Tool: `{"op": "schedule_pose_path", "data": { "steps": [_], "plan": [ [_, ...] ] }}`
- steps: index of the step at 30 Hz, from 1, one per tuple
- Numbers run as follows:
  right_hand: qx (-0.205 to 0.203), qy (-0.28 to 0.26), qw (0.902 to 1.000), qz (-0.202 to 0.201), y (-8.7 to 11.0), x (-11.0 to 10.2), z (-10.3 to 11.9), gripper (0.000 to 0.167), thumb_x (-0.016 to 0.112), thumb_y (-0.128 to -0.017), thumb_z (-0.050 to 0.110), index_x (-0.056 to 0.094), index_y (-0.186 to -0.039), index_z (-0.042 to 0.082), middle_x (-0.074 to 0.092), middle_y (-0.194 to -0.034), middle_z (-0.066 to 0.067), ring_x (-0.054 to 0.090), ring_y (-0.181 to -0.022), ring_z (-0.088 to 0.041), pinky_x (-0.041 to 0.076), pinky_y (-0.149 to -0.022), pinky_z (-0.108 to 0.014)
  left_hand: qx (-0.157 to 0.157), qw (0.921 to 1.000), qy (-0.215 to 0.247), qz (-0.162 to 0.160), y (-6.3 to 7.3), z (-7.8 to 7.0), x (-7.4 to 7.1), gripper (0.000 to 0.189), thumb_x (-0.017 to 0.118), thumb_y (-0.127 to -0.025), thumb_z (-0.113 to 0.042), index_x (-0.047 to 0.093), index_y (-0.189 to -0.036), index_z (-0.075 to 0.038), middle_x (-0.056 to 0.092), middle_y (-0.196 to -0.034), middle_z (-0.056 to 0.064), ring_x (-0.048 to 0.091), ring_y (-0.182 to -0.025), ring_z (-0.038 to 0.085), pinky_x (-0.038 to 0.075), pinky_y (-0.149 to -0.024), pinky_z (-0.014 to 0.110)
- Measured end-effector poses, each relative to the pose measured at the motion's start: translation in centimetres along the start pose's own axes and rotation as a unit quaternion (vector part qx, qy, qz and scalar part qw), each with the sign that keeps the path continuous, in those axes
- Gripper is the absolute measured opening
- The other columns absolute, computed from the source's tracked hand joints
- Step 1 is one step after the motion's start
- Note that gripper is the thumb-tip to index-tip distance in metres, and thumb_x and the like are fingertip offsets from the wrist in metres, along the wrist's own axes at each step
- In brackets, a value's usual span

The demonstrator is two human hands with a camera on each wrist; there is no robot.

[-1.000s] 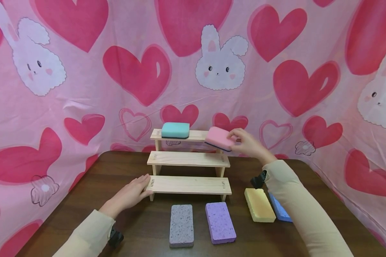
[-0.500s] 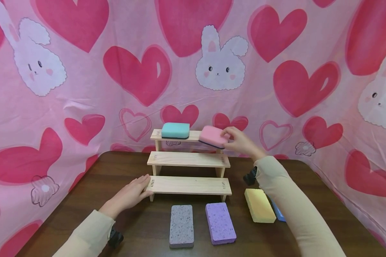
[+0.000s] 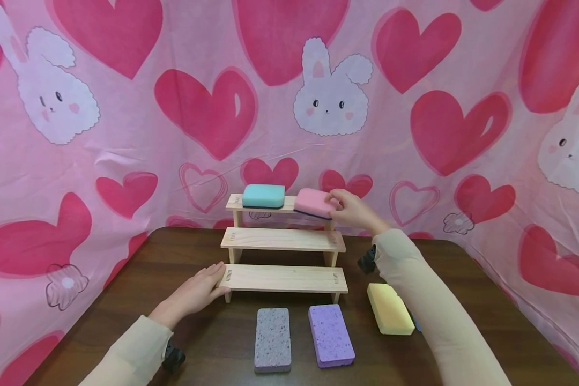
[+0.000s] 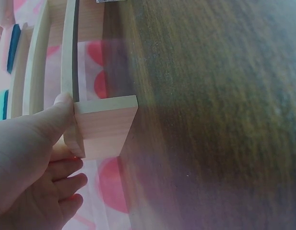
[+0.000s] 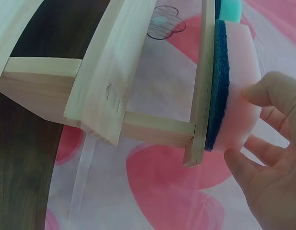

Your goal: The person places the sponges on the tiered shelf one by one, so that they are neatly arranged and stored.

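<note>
A three-step wooden rack (image 3: 283, 238) stands on the table. My left hand (image 3: 200, 289) holds the left end of its lowest step, thumb at the front edge and fingers curled beyond it in the left wrist view. On the top step's right side, my right hand (image 3: 354, 210) grips a pink sponge (image 3: 311, 201) by its right end. The sponge's dark blue scouring layer (image 5: 218, 86) faces the step and lies right against it in the right wrist view. Left of it on the same step rests a turquoise sponge (image 3: 264, 196) with a dark underside.
In front of the rack lie a grey speckled sponge (image 3: 272, 339) and a purple one (image 3: 331, 335). To the right lies a yellow sponge (image 3: 390, 309); my right sleeve mostly hides a blue one (image 3: 417, 325). A pink heart-and-rabbit cloth (image 3: 280, 134) hangs behind the table (image 3: 183, 241).
My right hand has moved left with the pink sponge, from the top step's right end to closer beside the turquoise sponge, and the pink sponge has levelled out. My left hand has stayed put.
</note>
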State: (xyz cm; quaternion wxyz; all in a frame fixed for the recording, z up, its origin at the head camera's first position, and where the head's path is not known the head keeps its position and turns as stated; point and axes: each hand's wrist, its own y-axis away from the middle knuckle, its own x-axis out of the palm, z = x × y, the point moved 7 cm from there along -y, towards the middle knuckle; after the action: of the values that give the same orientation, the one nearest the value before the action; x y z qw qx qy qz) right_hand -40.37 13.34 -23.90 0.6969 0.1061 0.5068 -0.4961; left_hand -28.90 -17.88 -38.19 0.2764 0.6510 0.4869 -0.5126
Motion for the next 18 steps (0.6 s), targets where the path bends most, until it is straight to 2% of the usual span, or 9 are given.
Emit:
{"op": "schedule_pose_path", "data": {
  "steps": [2, 6, 18],
  "plan": [
    [0.002, 0.010, 0.9999, -0.002, -0.1, 0.0, 0.1, 0.027, 0.060, -0.081, 0.003, 0.058, -0.108, 0.001, 0.050, -0.119, -0.018, 0.047, -0.097, -0.030, 0.041, -0.086, -0.042, 0.000, 1.0000, 0.000, 0.000, 0.0, 0.1, 0.0, 0.064, 0.063, -0.087, -0.028, 0.039, -0.134, 0.010, 0.037, -0.138, 0.026, 0.033, -0.127, 0.040, 0.026, -0.102, 0.052],
    [0.009, 0.025, 0.9996, -0.008, -0.5, 0.0, 0.3, 0.027, 0.057, -0.083, 0.003, 0.060, -0.109, 0.000, 0.049, -0.126, -0.018, 0.044, -0.115, -0.031, 0.034, -0.099, -0.046, 0.001, 1.0000, 0.000, 0.000, 0.0, 0.1, 0.0, 0.064, 0.063, -0.087, -0.027, 0.039, -0.133, 0.010, 0.037, -0.138, 0.026, 0.033, -0.127, 0.040, 0.027, -0.102, 0.052],
    [0.062, 0.008, 0.9978, -0.023, -1.4, 0.6, -0.7, 0.033, 0.052, -0.087, 0.003, 0.058, -0.119, 0.003, 0.049, -0.129, -0.016, 0.045, -0.119, -0.032, 0.035, -0.099, -0.046, -0.002, 1.0000, 0.003, 0.005, -0.1, 0.1, 0.1, 0.065, 0.063, -0.088, -0.028, 0.038, -0.135, 0.010, 0.036, -0.139, 0.025, 0.032, -0.128, 0.040, 0.026, -0.102, 0.052]
  ]
}}
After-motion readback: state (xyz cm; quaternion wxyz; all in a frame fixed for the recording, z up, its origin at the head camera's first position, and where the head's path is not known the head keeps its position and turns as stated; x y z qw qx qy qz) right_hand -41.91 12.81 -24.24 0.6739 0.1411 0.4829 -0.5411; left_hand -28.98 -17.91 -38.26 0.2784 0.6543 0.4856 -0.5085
